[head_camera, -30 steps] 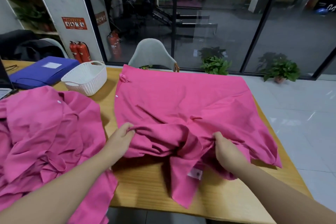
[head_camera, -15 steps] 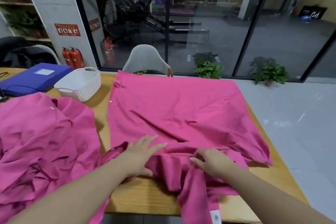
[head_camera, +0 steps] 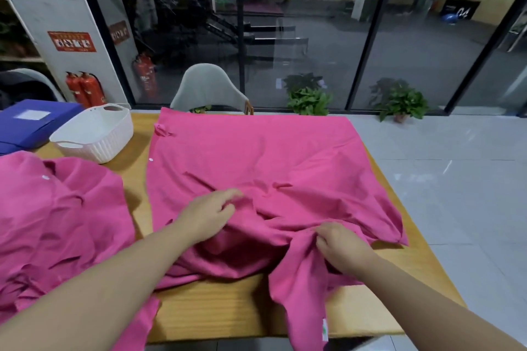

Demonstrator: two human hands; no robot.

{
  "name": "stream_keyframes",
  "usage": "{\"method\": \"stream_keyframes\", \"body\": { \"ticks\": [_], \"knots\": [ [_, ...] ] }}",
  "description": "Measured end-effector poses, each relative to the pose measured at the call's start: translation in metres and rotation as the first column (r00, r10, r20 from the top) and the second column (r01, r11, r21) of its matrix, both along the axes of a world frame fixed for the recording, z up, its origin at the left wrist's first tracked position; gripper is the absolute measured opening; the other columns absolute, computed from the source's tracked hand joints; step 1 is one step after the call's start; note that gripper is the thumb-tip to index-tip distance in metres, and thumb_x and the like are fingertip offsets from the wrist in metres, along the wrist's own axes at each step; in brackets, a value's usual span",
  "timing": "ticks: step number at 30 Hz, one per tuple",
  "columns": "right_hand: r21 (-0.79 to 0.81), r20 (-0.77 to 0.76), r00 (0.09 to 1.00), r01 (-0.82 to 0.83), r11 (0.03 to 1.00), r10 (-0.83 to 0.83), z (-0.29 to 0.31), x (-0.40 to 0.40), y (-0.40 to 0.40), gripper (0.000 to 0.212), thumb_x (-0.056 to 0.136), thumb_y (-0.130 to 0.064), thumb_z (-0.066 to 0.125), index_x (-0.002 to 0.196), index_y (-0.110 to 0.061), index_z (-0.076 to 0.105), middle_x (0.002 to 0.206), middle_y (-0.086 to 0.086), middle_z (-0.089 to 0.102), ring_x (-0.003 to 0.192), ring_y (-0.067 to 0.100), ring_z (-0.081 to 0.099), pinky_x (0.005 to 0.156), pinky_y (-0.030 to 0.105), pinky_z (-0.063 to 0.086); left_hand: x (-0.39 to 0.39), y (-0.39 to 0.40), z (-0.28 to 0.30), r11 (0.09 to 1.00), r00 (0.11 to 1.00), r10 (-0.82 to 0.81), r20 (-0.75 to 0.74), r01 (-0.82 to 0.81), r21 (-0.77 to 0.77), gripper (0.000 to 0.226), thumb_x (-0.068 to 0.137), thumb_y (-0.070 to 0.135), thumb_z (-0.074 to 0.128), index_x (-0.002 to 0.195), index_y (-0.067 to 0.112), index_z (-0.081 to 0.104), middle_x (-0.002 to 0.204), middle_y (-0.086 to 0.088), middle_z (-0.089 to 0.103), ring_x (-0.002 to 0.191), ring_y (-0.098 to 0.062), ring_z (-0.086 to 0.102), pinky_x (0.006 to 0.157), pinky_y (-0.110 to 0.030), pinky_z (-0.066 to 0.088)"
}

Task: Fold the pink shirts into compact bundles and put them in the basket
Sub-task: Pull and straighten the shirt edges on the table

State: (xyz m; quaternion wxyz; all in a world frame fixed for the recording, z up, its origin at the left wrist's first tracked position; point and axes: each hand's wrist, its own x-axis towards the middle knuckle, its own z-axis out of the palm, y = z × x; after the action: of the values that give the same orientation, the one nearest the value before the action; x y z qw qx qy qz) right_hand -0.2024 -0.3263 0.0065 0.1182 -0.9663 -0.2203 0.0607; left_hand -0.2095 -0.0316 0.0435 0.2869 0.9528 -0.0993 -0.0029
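A pink shirt [head_camera: 271, 157] lies spread over the middle of the wooden table [head_camera: 228, 310], its near part bunched and one end hanging over the front edge. My left hand [head_camera: 208, 215] lies on the bunched cloth with its fingers loosely bent, pressing it down. My right hand [head_camera: 339, 248] pinches a fold of the same shirt near the front right. A heap of more pink shirts [head_camera: 57, 222] sits at the left. The white ribbed basket [head_camera: 94, 134] stands at the back left of the table with nothing visible inside.
A blue folder [head_camera: 31, 122] lies behind the basket. A grey chair [head_camera: 208, 88] stands at the table's far side, before a glass wall. Potted plants [head_camera: 310, 97] and red fire extinguishers [head_camera: 85, 88] are on the floor beyond. Tiled floor drops away at the right.
Both hands let go of the shirt's near edge and slid onto the bunched cloth. The left hand moved up and right over it; the right hand now pinches a fold.
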Motion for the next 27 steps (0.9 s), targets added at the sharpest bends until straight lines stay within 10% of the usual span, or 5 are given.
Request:
{"method": "stream_keyframes", "body": {
  "ticks": [5, 11, 17, 23, 27],
  "knots": [
    [0.072, 0.051, 0.945, 0.319, 0.945, -0.323, 0.018, 0.022, -0.009, 0.025, 0.093, -0.011, 0.03, 0.099, -0.009, 0.055, 0.105, 0.007, 0.057, 0.095, 0.028, 0.058, 0.08, 0.037, 0.046, -0.002, 0.028, -0.001, 0.676, 0.991, -0.036, -0.131, 0.12, 0.727, 0.046, 0.089, 0.061, 0.042, 0.112, 0.024, 0.058, 0.117, 0.001, 0.06, 0.111, -0.02, 0.055, 0.085, -0.03, 0.042],
    [0.147, 0.011, 0.867, 0.492, 0.858, -0.499, 0.027, 0.03, -0.001, 0.026, 0.091, -0.002, 0.033, 0.111, -0.009, 0.046, 0.112, 0.016, 0.053, 0.096, 0.035, 0.059, 0.078, 0.04, 0.045, -0.007, 0.039, -0.025, 0.701, 0.949, 0.299, -0.098, -0.149, 0.698, 0.045, 0.089, 0.031, 0.052, 0.131, 0.018, 0.041, 0.133, -0.006, 0.044, 0.12, -0.025, 0.046, 0.096, -0.037, 0.043],
    [0.149, -0.136, 0.97, 0.221, 0.964, -0.201, 0.019, -0.004, 0.041, 0.055, 0.091, -0.047, 0.051, 0.137, -0.02, 0.038, 0.133, 0.004, 0.043, 0.12, 0.026, 0.05, 0.097, 0.038, 0.041, -0.003, -0.015, -0.042, 0.653, 0.923, -0.352, 0.156, 0.123, 0.747, 0.073, 0.029, 0.039, 0.088, 0.1, 0.028, 0.072, 0.094, 0.003, 0.071, 0.095, -0.016, 0.068, 0.087, -0.051, 0.05],
    [-0.082, -0.189, 0.964, 0.171, 0.982, -0.184, -0.003, -0.017, 0.014, 0.061, 0.074, -0.002, 0.057, 0.131, -0.004, 0.035, 0.132, 0.012, 0.037, 0.121, 0.029, 0.043, 0.096, 0.031, 0.037, 0.007, -0.035, -0.049, 0.756, 0.951, -0.092, -0.294, 0.259, 0.601, 0.086, 0.09, 0.038, 0.058, 0.153, 0.022, 0.001, 0.137, -0.01, 0.049, 0.121, -0.029, 0.051, 0.097, -0.038, 0.04],
    [-0.127, -0.085, 0.969, 0.219, 0.967, -0.23, 0.006, -0.018, -0.008, 0.032, 0.074, -0.008, 0.058, 0.106, -0.01, 0.053, 0.12, 0.008, 0.054, 0.113, 0.027, 0.051, 0.089, 0.032, 0.04, 0.006, -0.038, -0.033, 0.707, 0.934, -0.211, -0.288, 0.349, 0.615, 0.042, 0.091, 0.045, 0.045, 0.118, 0.015, 0.055, 0.124, -0.009, 0.053, 0.115, -0.027, 0.051, 0.094, -0.036, 0.041]
  ]
}}
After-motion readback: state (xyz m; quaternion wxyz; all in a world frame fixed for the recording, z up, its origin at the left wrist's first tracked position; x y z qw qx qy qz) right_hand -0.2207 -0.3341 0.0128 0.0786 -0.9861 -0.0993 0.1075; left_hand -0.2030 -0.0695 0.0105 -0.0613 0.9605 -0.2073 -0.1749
